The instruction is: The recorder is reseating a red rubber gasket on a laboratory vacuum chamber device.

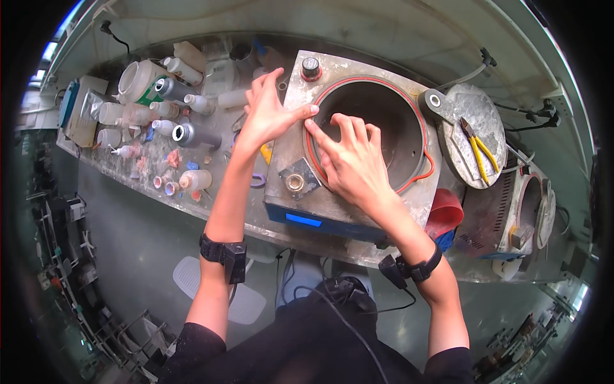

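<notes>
A metal box with a round, deep chamber (400, 121) stands in front of me. Around the chamber's mouth runs a red sealing ring (419, 115); at its lower right it bulges outward onto the box top. My left hand (268, 114) is at the chamber's left edge, fingers spread, with the thumb tip against the ring. Just below that thumb, the index fingertip of my right hand (355, 157) presses on the same edge. The other right fingers are loosely bent over the opening. Part of the ring lies hidden under my right hand.
Right of the box, yellow-handled pliers (481, 153) lie on a round metal lid (457, 115). A red bowl (444, 212) and a second chamber unit (505, 205) are beyond. Bottles and a white tub (135, 83) crowd the bench's left. A black knob (311, 68) and brass fitting (295, 183) rise from the box.
</notes>
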{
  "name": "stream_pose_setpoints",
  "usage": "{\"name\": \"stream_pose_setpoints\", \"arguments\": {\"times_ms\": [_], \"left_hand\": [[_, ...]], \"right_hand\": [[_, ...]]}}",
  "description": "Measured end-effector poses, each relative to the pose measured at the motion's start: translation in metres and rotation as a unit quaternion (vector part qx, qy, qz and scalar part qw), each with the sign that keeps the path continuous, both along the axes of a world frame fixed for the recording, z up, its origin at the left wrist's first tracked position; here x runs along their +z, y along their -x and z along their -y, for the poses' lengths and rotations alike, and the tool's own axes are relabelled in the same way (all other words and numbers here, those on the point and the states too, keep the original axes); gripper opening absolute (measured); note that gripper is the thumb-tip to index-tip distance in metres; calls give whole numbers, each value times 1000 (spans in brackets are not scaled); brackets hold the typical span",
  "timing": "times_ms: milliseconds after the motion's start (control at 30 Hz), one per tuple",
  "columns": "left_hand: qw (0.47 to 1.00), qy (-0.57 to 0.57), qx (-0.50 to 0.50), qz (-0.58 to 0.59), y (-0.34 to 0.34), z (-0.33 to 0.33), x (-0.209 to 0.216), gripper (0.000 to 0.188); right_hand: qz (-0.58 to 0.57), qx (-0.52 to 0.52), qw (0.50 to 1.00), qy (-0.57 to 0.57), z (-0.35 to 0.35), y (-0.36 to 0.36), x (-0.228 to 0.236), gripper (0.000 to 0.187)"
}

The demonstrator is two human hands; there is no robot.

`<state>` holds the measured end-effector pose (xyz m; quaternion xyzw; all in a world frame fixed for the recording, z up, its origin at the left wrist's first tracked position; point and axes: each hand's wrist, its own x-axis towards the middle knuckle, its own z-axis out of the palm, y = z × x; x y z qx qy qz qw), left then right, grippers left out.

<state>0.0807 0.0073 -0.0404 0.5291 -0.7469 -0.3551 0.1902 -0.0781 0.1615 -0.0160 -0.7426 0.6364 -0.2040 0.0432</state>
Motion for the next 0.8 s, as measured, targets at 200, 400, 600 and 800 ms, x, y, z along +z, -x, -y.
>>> {"name": "stream_pose_setpoints", "arguments": {"times_ms": [200,400,600,800], "left_hand": [[999,-7,32,-8,20,20,-3,122],[1000,-9,21,-12,27,21,-1,113],[999,-7,-23,-27,4,3,-5,102],[995,-77,1,-56,13,19,-12,107]], "right_hand": [[-27,-23,999,31,24,16,-5,53],[-63,-61,996,26,33,16,-6,56],[-172,-77,981,37,43,11,-9,62],[-162,-70,984,16,33,9,-13,62]]}}
